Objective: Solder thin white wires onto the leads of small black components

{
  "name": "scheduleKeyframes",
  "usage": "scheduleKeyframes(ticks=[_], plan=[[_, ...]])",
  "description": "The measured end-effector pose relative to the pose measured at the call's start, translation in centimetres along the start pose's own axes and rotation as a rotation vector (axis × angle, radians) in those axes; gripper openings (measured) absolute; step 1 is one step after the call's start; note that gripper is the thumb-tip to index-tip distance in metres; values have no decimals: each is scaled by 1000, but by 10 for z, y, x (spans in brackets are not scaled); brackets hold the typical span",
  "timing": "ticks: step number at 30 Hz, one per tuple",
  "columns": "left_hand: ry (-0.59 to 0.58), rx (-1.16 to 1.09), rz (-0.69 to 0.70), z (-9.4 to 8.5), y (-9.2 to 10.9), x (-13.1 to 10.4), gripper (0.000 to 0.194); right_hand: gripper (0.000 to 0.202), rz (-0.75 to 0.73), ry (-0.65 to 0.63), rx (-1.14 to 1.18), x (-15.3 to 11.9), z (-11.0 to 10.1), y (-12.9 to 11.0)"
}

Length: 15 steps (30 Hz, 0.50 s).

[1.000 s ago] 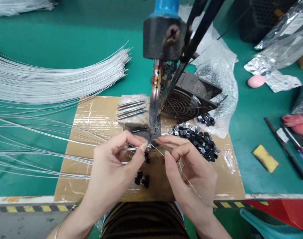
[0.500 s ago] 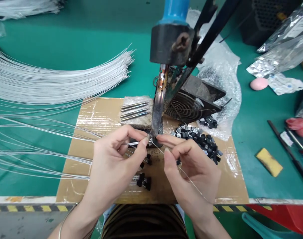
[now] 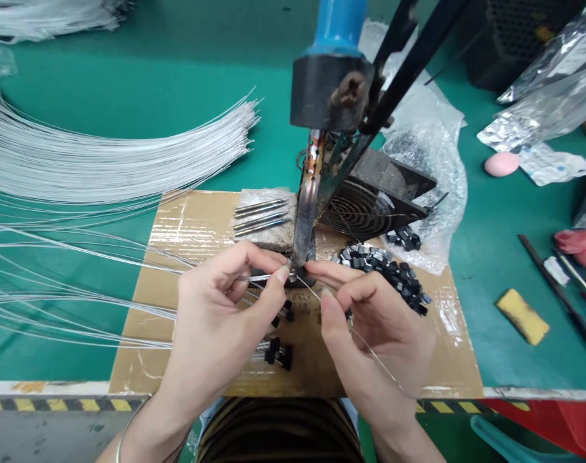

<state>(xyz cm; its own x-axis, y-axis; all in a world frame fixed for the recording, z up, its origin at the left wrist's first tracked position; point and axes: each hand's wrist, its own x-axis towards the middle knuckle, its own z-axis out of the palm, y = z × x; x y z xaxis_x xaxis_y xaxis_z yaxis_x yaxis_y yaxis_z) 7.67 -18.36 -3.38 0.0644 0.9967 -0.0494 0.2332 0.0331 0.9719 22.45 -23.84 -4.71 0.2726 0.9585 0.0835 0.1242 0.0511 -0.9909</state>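
Note:
My left hand (image 3: 220, 325) is closed, its thumb and index finger pinching thin white wires (image 3: 260, 278) just below the tip of an upright soldering iron (image 3: 306, 222). My right hand (image 3: 377, 337) pinches a thin strand of solder wire (image 3: 377, 360); the strand's front end points at the iron's tip, and its tail runs down across the palm. The fingertips hide most of the small part at the tip. Under my left hand lie wires fitted with small black connectors (image 3: 278, 354). Loose black connectors (image 3: 387, 273) are heaped beyond my right hand.
A cardboard sheet (image 3: 447, 360) covers the work area. Behind the iron stands a black fan (image 3: 365, 199) beside bubble wrap (image 3: 442, 167). Metal rods lie on a grey block (image 3: 264, 241). A large wire bundle (image 3: 129, 164) stretches left; a yellow sponge (image 3: 523, 315) lies right.
My right hand has shifted slightly to the right, drawing the solder wire with it a little. My left hand keeps its pinch almost in place below the iron.

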Motion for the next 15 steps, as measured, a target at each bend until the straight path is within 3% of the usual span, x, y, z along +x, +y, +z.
scheduleKeyframes(ticks=[15], plan=[[11,-9,-3,0,-1,0,18,25,-2,2,-22,-1,1,-1]])
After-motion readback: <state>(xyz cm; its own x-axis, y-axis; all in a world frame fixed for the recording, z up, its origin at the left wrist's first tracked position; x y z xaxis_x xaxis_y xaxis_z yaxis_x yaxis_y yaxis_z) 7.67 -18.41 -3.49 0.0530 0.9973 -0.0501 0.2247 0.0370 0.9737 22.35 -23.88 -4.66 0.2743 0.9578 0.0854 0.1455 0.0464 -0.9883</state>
